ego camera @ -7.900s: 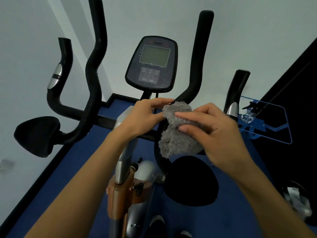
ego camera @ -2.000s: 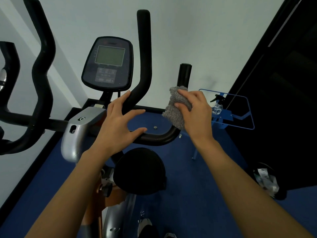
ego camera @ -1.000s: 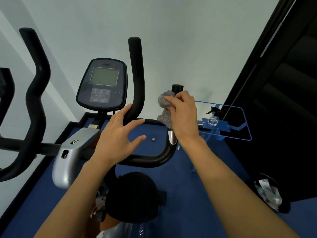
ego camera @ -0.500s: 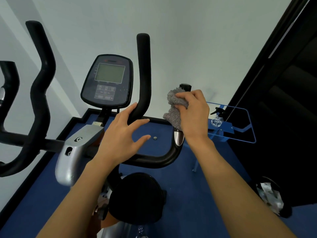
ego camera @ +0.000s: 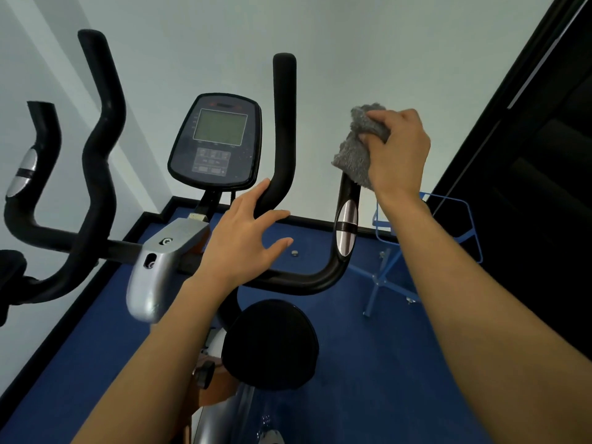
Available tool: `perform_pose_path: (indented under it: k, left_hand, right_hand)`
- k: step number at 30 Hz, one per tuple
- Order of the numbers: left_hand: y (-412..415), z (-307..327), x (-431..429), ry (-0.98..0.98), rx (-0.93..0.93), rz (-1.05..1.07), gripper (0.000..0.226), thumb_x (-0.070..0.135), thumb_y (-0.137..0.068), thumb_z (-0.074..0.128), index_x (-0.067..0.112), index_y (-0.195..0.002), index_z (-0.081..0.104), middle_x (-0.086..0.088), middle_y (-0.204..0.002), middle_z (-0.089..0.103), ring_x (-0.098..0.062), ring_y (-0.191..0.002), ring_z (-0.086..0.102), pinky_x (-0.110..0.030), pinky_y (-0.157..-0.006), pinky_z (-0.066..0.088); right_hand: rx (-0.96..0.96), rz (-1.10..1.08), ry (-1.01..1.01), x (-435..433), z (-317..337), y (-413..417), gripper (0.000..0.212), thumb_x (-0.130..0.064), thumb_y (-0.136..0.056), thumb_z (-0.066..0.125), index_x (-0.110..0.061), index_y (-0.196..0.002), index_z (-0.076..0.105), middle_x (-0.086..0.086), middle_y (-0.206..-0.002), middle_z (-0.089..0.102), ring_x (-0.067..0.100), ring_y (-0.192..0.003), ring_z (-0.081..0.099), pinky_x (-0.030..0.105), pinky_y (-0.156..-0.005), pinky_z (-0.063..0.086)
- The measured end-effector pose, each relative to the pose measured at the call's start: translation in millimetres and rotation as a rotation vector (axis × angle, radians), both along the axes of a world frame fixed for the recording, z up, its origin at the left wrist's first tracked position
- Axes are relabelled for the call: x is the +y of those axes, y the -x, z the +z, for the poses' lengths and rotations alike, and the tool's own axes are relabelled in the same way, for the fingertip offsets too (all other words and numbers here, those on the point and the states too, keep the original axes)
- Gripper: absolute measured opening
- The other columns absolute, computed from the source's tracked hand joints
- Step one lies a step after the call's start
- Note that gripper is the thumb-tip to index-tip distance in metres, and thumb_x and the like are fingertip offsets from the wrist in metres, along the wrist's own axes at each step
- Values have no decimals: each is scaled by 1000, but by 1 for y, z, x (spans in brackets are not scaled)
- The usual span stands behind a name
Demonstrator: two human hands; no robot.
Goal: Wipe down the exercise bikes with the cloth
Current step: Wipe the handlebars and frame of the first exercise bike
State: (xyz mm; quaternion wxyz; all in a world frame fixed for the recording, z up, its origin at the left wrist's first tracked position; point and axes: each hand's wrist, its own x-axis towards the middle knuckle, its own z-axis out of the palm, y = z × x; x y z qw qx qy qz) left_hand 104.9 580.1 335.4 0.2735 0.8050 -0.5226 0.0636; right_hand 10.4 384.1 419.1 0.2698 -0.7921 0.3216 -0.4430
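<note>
Right hand (ego camera: 398,152) clamps cloth (ego camera: 358,155) over right handlebar (ego camera: 346,225) tip; left hand (ego camera: 246,238) loose, fingers apart. Console (ego camera: 217,142), seat (ego camera: 270,344) likely unwiped.

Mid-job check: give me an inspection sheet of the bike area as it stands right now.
Surface: blue carpeted floor, black skirting along the white walls.
Job's things: fluffy grey cloth wrapped over the top of the right short black handlebar grip; grey-screened bike console untouched.
Clutter: small round metal piece on the carpet.
Grippers: right hand closed on the cloth; left hand open, fingers on the tall black handlebar upright.
Cables: thin black lead under the console; its route cannot be told.
Surroundings: blue wire-frame stand right of the bike, dark doorway behind it.
</note>
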Motion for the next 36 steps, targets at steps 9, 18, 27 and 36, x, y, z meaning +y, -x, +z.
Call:
perform_pose_path:
  k: [9,18,27,36]
  left_hand:
    - [-1,6,1,-15,63,11,46,37,-85,62,23,-128,53,-2,-152,25,-19,-139,23,-34,-106,30]
    - [-14,20,3,-76,150,0,66,43,-89,52,22,-145,24,0,-151,28,-16,-137,25,-31,-111,23]
    - [-26,28,1,-136,126,24,61,44,-91,48,19,-143,29,-3,-143,42,-20,-133,34,-34,-106,28]
    - [-15,35,7,-152,76,73,61,45,-90,48,18,-142,30,-4,-144,41,-22,-133,33,-36,-108,28]
  right_hand:
    - [81,142,-20,40,-16,0,32,-10,-81,65,-15,-113,63,6,-102,53,9,-89,49,-1,-77,31]
    - [102,185,-80,54,-14,-9,31,-12,-82,65,-16,-113,63,5,-105,54,8,-91,48,13,-85,33]
    - [139,172,-97,61,-14,-19,32,-15,-83,65,-18,-115,62,-3,-99,48,6,-91,45,8,-80,30]
    - [125,230,-80,66,-9,-8,33,-13,-81,67,-15,-114,63,-2,-94,47,7,-87,45,-9,-72,27]
